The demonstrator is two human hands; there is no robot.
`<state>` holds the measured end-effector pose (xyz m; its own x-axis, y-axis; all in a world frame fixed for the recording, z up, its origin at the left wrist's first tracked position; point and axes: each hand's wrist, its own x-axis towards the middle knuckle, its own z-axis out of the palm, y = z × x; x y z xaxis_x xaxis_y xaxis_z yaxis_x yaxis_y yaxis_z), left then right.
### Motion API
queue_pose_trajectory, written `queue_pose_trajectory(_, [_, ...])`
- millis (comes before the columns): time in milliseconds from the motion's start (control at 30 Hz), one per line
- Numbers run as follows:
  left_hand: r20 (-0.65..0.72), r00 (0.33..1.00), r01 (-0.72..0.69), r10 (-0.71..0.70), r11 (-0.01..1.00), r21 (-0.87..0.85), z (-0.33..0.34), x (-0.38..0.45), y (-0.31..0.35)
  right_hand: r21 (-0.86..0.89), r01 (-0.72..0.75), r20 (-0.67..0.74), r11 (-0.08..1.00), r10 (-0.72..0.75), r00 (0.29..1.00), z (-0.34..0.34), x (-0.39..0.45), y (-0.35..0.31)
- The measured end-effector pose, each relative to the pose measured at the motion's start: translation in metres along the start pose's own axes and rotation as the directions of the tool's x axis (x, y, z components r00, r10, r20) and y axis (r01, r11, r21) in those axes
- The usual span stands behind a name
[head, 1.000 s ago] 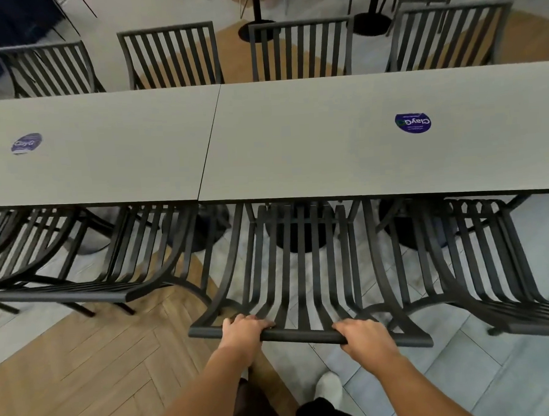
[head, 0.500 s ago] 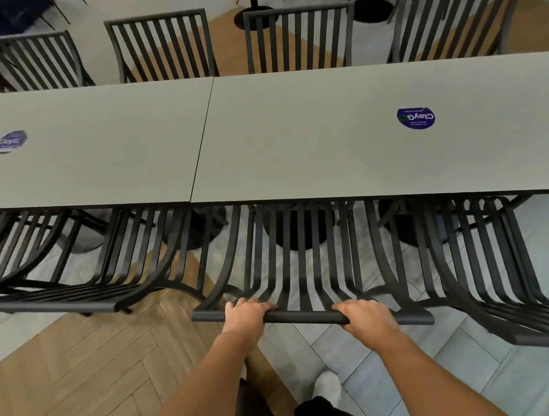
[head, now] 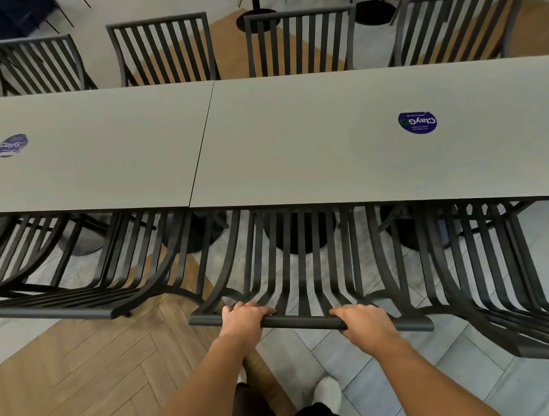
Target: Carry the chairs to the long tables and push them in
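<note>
The left hand (head: 242, 317) and the right hand (head: 363, 325) each grasp the top rail of the dark slatted chair (head: 302, 270), fingers curled over the rail, both forearms reaching forward and slightly inward from the bottom of the view. The chair's seat sits under the near edge of the right-hand long table (head: 344, 159), with a neighbouring chair (head: 89, 281) close on its left and another chair (head: 493, 276) nearly touching on its right. The two grey tables butt together at a seam, each bearing a round purple sticker (head: 417, 122), over a floor of wood herringbone (head: 85, 376) meeting pale tiles (head: 466, 372), with more chairs lined along the far side.
</note>
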<state>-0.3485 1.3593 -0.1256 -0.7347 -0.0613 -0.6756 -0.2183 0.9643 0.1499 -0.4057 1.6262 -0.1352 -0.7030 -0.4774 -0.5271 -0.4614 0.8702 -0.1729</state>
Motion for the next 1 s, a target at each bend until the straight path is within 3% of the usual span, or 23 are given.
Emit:
queue_pose_trajectory(100, [0.001,1.0,0.008,-0.008,1.0,-0.028,-0.003,0.0,0.002,0.026,-0.013,0.008,1.0,0.012,1.0,-0.002,0.0,-0.001])
queue_pose_trajectory(333, [0.19,0.981,-0.022,0.034,0.998,-0.063,-0.015,0.011,0.001,0.214,-0.17,0.174,0.962,0.134,0.976,-0.011,0.001,-0.006])
queue_pose_trajectory(467, [0.2,0.975,-0.07,0.093,0.99,-0.122,-0.031,0.013,0.022,0.396,-0.294,0.199,0.87,0.231,0.952,-0.016,-0.012,-0.014])
queue_pose_trajectory(600, [0.147,0.969,-0.195,0.199,0.98,-0.04,-0.053,0.022,0.047,0.578,-0.383,0.193,0.72,0.335,0.922,-0.035,-0.032,-0.005])
queue_pose_trajectory(767, [0.128,0.929,-0.353,0.348,0.936,0.01,-0.073,0.03,0.091,0.672,-0.443,0.085,0.594,0.531,0.843,-0.052,-0.063,0.028])
queue_pose_trajectory(1000, [0.07,0.864,-0.502,0.498,0.864,0.043,-0.065,0.024,0.178,0.694,-0.54,0.013,0.476,0.741,0.671,-0.044,-0.133,0.09])
